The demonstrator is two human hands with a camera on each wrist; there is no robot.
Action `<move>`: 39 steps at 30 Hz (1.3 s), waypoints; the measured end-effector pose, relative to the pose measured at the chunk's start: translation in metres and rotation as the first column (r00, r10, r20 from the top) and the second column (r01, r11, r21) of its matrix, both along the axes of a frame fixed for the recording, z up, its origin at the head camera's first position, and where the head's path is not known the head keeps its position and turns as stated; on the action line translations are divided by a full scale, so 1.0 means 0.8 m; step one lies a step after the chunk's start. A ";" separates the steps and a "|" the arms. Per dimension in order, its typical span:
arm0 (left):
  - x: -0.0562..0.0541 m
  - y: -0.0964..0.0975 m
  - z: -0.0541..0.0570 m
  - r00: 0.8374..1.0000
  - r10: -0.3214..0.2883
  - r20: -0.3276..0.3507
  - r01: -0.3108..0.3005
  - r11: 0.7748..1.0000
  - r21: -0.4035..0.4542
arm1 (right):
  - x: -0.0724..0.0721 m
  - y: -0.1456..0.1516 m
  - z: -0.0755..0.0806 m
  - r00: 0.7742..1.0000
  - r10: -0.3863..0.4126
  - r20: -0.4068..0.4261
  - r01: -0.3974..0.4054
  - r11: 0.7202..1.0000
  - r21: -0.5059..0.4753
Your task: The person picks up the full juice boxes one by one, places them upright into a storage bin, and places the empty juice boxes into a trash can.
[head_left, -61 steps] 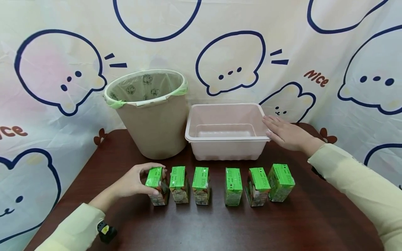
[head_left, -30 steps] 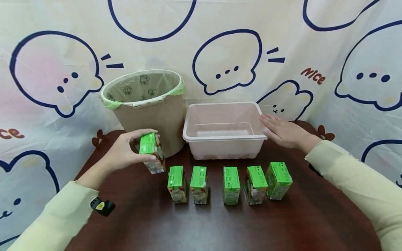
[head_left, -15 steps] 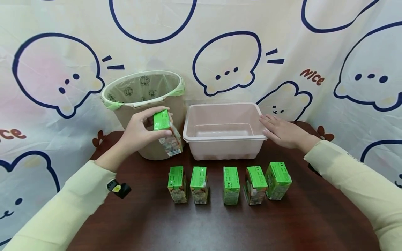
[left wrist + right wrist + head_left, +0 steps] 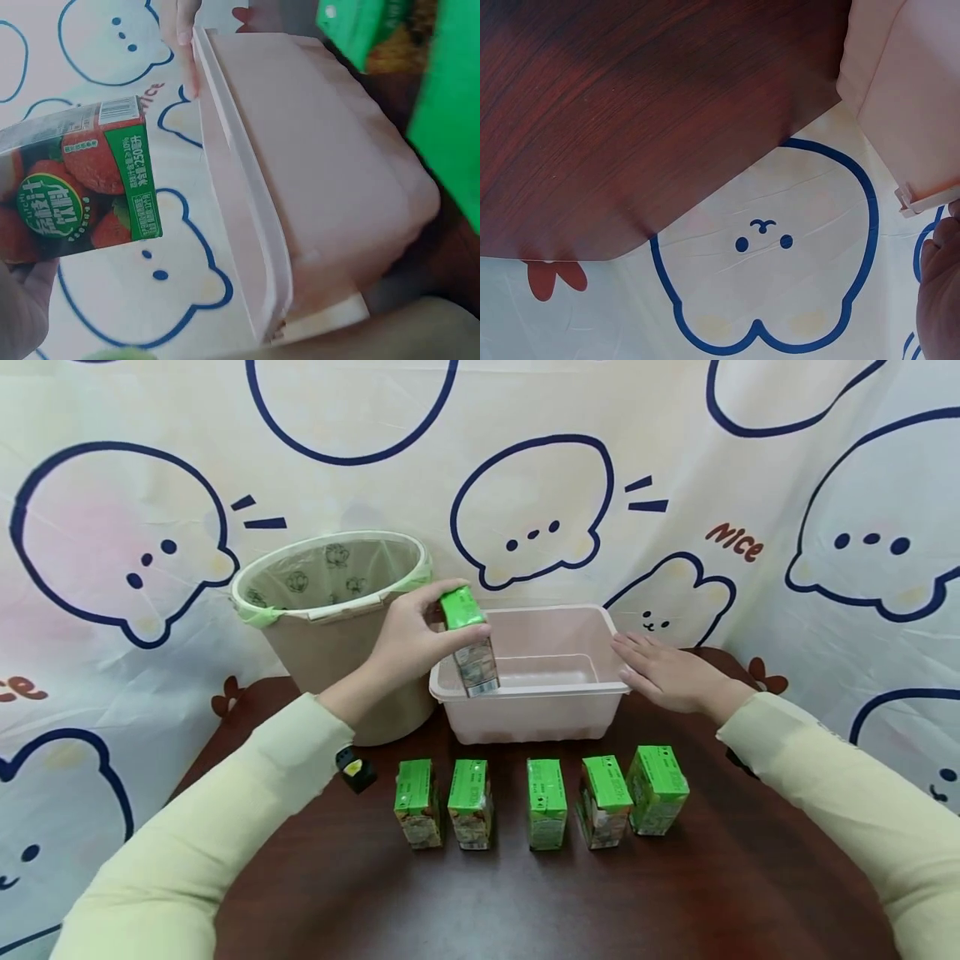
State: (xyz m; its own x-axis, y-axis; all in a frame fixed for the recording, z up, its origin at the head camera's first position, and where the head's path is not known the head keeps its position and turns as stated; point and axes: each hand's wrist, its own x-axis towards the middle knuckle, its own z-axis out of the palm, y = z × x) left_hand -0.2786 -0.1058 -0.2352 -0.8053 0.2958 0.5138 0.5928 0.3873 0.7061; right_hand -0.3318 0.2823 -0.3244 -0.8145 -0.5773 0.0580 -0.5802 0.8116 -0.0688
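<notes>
My left hand (image 4: 416, 631) grips a small juice box (image 4: 476, 662) with a green top, thumb on one side and fingers on the other. The box is tilted and overlaps the front left rim of a pale pink plastic bin (image 4: 540, 714) in the head view. In the left wrist view the juice box (image 4: 82, 184) shows printed strawberries and a 250 ml mark. At the bin's right rim rests my right hand (image 4: 667, 675), its fingers straight. The right wrist view catches only part of that hand (image 4: 941, 292) beside the bin (image 4: 915, 97).
Several more green-topped juice boxes stand in a row on the dark wooden table, among them a left one (image 4: 417, 806) and a right one (image 4: 657, 789). Left of the bin stands a tall beige trash can (image 4: 322, 652) with a liner. A printed curtain (image 4: 360, 493) hangs behind.
My left hand has lifted the leftmost juice box from the row and carried it up and right, past the trash can's front to the bin. The right hand has stayed at the bin's rim.
</notes>
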 end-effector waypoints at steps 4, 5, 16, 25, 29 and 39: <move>-0.018 0.025 0.000 0.999 -0.035 0.003 0.035 0.999 -0.017 | 0.000 -0.003 0.000 1.000 0.003 0.000 -0.003 1.000 -0.011; -0.022 0.031 0.000 0.999 -0.049 0.002 0.049 0.999 -0.017 | 0.000 -0.003 0.000 1.000 0.003 0.000 -0.003 1.000 -0.012; -0.064 0.086 -0.005 0.988 -0.135 0.075 0.141 0.987 -0.079 | 0.001 -0.002 -0.002 1.000 -0.008 0.005 0.008 1.000 -0.017; -0.094 0.122 -0.020 0.977 -0.153 0.147 0.180 0.963 -0.198 | 0.003 0.000 0.002 1.000 -0.003 -0.003 0.003 1.000 0.008; -0.107 0.133 -0.031 0.978 -0.160 0.132 0.187 0.956 -0.226 | 0.002 -0.001 0.003 1.000 -0.006 0.000 0.006 1.000 0.016; -0.121 0.146 -0.051 0.963 -0.205 0.176 0.250 0.923 -0.292 | 0.002 -0.003 0.005 1.000 -0.001 -0.004 0.001 1.000 0.021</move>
